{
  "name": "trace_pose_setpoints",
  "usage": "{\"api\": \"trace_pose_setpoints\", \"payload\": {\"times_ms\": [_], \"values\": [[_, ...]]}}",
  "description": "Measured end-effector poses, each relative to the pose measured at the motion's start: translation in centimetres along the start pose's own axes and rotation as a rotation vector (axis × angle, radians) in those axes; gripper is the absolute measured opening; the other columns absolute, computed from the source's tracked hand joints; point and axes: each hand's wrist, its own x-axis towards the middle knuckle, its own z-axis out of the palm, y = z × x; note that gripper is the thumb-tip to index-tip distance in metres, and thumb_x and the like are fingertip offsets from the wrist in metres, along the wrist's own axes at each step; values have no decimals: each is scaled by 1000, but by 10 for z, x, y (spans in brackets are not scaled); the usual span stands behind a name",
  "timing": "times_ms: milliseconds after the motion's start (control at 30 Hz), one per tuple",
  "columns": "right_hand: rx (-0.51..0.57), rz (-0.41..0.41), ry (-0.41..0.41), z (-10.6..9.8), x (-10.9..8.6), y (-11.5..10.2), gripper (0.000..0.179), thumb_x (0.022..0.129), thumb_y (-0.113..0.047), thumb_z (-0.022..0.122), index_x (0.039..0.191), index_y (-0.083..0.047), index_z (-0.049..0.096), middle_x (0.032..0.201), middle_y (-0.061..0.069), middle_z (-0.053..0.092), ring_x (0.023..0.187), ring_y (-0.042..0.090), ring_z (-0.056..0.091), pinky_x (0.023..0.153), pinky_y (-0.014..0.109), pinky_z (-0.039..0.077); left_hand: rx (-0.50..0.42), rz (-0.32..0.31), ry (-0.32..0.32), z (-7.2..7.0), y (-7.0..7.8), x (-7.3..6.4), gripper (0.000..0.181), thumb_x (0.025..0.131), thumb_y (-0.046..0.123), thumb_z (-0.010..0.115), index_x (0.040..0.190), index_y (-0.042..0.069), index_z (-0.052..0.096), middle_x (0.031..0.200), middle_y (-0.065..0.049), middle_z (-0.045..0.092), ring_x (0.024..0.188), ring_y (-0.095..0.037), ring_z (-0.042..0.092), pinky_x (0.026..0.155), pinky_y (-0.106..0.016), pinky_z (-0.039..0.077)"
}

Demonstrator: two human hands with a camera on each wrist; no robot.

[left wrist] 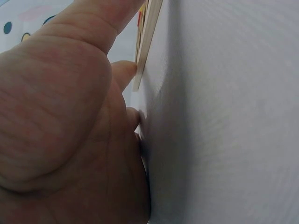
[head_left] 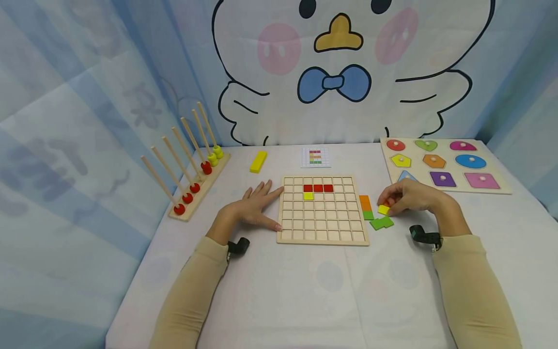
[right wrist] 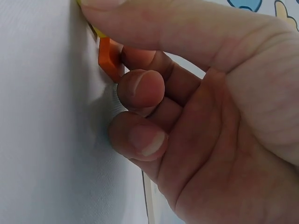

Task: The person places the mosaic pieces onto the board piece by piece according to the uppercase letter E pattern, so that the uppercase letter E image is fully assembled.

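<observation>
Pale cloth covers the table [head_left: 322, 295], and behind it hangs a backdrop [head_left: 333, 118] printed with a large cartoon bird which wears a blue bow tie. Upon the table, the right hand [head_left: 407, 196] has its fingers bent inward and pinches a small yellow tile [head_left: 383, 210] near the thumb tip; in the right wrist view an orange tile [right wrist: 110, 59] is also seen close against the fingers, but whether it is gripped as well I cannot tell. Just beside this hand, green tiles [head_left: 381, 223] lie on the cloth, and nearer to the grid some orange squares [head_left: 364, 202] stand in a short column. The left hand [head_left: 257, 207] is spread wide and grasps nothing; its thumb and forefinger touch the left edge of the wooden grid board [head_left: 322, 241], which lies between both hands. On this board are three red squares [head_left: 318, 188] in one row, with one yellow square [head_left: 308, 196] directly below the leftmost. Farther out, a pattern card [head_left: 316, 157] lies behind the board, a yellow block [head_left: 258, 162] to its left, then a wooden peg stand [head_left: 205, 186] with red and yellow-green beads, and at the far right a shape puzzle [head_left: 444, 190].
</observation>
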Motion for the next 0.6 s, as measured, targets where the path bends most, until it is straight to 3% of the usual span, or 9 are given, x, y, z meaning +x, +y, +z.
{"api": "trace_pose_setpoints", "payload": {"times_ms": [333,600], "values": [[-61,-42,65,2,3,-9,18,84,-8,85,98,-10,74,86,7,63,88,25,54,74,30,46,0,2,0,1,-1,1,121,80,72,76,168,35,3,175,-9,-17,161,-28,-19,129,-55,-12],[-85,-59,52,4,4,-16,11,89,-10,81,94,-10,71,87,5,67,90,25,56,78,33,46,-7,0,-6,0,0,0,122,79,73,76,168,35,3,175,-9,-17,161,-28,-20,129,-55,-12]]}}
